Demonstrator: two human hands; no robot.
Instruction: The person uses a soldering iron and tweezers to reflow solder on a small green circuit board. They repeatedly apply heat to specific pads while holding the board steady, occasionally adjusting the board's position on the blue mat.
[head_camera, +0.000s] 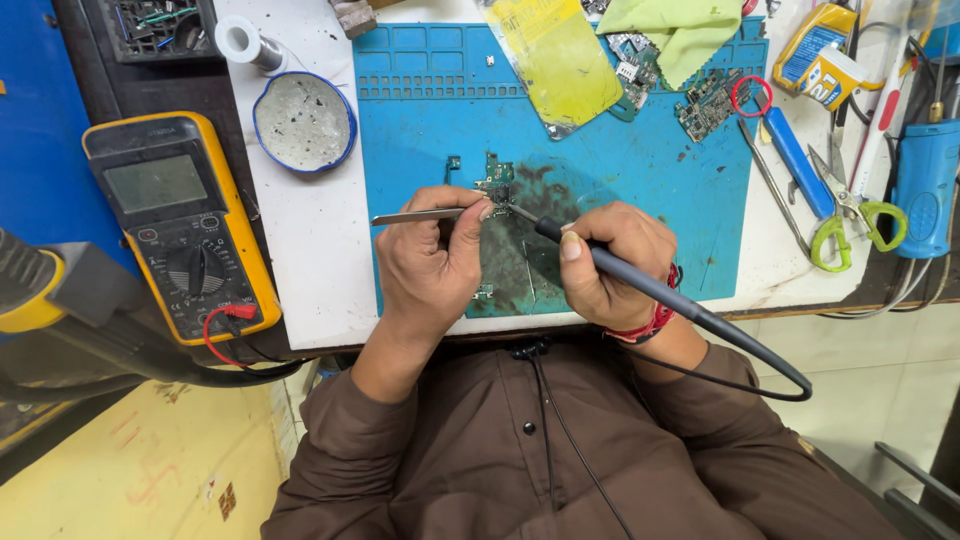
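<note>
On a blue work mat (600, 180), the left hand (428, 262) pinches metal tweezers (415, 216) closed-fisted, tips at a small green circuit board (494, 182) near the mat's centre. The right hand (610, 265) grips a black soldering iron (660, 292), its tip touching the board (over a dark stained patch). A yellow multimeter (180, 225) lies beyond the mat's left edge.
</note>
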